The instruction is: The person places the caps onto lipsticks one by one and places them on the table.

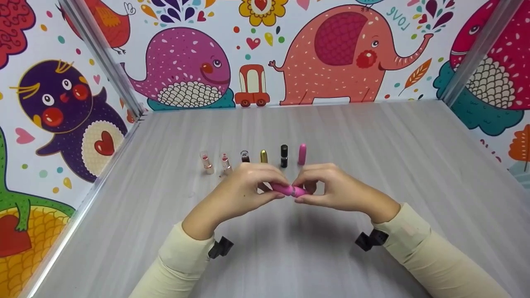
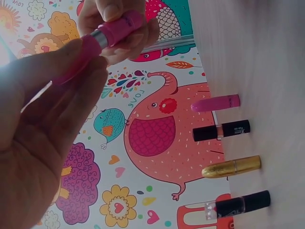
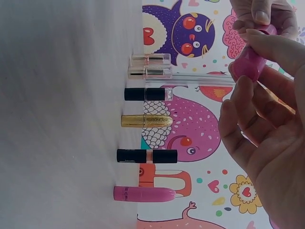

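Note:
Over the table, both hands hold one pink lipstick (image 1: 285, 189) by its two ends. My left hand (image 1: 248, 188) pinches the longer, rounded cap (image 2: 78, 62) between thumb and fingers. The right hand (image 1: 335, 187) pinches the base (image 2: 123, 27). A silver band (image 2: 98, 39) shows between the cap and base. Behind the hands, a second pink lipstick (image 1: 302, 154) stands upright at the right end of a row. Left of it are a black lipstick (image 1: 284, 156), a gold one (image 3: 145, 120) and a dark one with a clear top (image 3: 147, 94).
Two clear-capped lipsticks (image 1: 206, 163) stand at the row's left end. All are on a grey wood-grain table (image 1: 265, 256). Walls printed with cartoon animals (image 1: 190, 66) rise at the back and sides, with metal strips (image 1: 99, 58) at the corners.

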### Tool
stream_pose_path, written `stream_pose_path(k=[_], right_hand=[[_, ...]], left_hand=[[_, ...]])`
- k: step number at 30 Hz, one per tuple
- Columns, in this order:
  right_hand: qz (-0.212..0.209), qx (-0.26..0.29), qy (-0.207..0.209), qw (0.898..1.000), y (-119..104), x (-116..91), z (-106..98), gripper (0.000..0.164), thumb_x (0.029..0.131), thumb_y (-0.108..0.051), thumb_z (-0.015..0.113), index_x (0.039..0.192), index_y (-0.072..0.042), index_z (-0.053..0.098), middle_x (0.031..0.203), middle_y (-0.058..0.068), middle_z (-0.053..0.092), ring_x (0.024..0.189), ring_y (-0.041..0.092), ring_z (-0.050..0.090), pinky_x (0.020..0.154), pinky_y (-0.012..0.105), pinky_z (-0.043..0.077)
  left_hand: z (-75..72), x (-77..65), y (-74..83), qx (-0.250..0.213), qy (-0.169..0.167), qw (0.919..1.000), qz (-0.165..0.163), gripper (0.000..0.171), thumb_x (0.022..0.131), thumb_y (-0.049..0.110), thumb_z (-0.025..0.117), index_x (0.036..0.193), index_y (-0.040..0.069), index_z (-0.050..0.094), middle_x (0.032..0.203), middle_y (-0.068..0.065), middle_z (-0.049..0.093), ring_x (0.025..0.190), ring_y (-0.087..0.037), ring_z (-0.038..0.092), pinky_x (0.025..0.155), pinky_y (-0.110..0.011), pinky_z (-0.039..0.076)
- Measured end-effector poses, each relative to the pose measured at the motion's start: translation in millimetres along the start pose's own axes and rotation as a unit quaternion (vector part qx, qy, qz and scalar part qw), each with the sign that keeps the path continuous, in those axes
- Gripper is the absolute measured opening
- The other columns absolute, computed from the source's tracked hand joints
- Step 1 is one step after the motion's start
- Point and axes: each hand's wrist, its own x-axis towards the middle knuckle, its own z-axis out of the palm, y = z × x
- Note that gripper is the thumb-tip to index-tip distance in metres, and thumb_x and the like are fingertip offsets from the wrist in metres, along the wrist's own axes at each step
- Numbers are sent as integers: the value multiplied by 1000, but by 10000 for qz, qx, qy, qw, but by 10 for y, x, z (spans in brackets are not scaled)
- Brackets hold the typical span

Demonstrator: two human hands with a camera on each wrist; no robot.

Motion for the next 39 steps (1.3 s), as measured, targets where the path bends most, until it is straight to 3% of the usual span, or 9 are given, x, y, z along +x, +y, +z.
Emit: stream_pose_path(k=[12,16,21,29,39], right_hand=[[-94,21,-26,10000,-16,4,12,18,92,-11,86,107,-14,78,96,-4,72,79,10,67,71,29,60],[-77,17,16,10000,-11,2,1,19,91,-10,87,107,-15,78,96,-4,72,79,10,66,71,29,59],[-45,12,85,10000,-3,2,-8,17,92,-12,86,106,-14,78,95,-5,71,79,10,65,70,29,58],[-21,-50,114,9999,-13,6,16,16,93,-14,86,107,-15,79,95,-5,71,76,8,65,67,29,59],[135,-155,52,9998,-62,15,25,18,93,-23,85,108,-15,79,95,-5,71,77,9,64,67,29,59]], left_hand=[[25,1,18,530,-306,9981,-98,21,92,21,87,108,8,83,94,0,78,81,-12,69,73,-27,59],[12,-2,17,479,-424,9978,-159,25,96,27,82,112,9,83,94,0,78,78,-9,68,71,-27,59],[0,-10,4,330,-465,9980,-272,27,100,26,78,119,7,81,102,-2,81,84,-10,71,75,-24,59],[-11,-16,23,605,-451,9966,-335,26,97,23,79,119,8,82,105,-2,82,93,-15,76,85,-29,61],[-14,-13,33,698,-456,9960,-325,25,93,22,83,115,9,84,98,-3,82,84,-14,75,79,-30,62]])
